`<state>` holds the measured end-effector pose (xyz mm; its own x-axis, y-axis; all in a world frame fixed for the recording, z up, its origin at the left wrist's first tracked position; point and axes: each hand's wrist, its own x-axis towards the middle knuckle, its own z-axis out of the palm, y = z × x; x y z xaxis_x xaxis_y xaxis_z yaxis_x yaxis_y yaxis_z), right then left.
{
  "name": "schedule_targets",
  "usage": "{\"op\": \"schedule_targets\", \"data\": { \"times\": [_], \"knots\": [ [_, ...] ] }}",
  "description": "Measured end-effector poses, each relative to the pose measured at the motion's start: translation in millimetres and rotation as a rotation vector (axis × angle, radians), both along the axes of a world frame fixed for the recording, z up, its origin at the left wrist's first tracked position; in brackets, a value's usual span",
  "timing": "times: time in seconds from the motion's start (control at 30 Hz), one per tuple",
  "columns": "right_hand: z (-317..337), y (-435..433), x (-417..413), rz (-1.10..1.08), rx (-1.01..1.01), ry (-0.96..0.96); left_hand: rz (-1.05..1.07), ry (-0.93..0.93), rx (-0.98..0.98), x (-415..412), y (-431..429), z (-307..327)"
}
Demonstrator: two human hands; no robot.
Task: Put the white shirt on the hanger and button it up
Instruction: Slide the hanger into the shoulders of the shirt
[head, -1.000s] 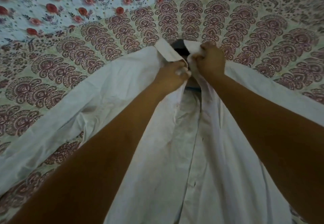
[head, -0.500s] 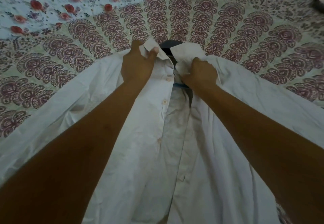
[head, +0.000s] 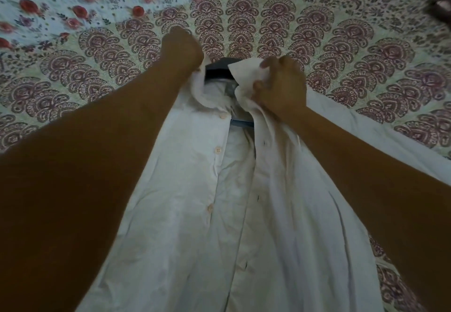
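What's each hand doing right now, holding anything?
Left hand: curled round the left collar edge of the white shirt, gripping it; fingertips hidden.
Right hand: gripping the bunched right collar of the shirt.

Matt, creased cloth shirt [head: 185,214]; the hanger [head: 217,69] looks like smooth plastic.

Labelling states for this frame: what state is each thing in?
shirt: lying front-up on the bedsheet, front open.
buttons: all visible ones undone.
hanger: inside the shirt, showing at the neck.
collar: spread apart, raised on both sides.
left hand: curled on the collar's left side, fingers hidden.
right hand: gripping the collar's right side.
bedsheet: spread under the shirt.
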<state>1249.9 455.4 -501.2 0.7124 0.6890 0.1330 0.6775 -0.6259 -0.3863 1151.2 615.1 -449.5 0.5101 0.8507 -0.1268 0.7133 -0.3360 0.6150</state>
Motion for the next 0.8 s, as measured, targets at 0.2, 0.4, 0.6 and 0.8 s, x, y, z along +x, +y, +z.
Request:
{"op": "schedule_targets", "data": {
  "times": [0.2,0.4,0.6,0.8],
  "knots": [
    [-3,9,15,-0.164,-0.274,0.326,-0.51,0.414,0.642,-7,-5,17],
    [-3,-2,10,-0.066,0.031,0.169,-0.556,0.387,0.609,3,-24,-4],
    [-9,-19,15,0.062,0.173,0.141,-0.081,-0.096,0.081,-1,-11,-4],
    [-13,-25,2,0.072,0.309,0.023,0.098,0.001,-0.229,-8,6,-2]
  ]
}}
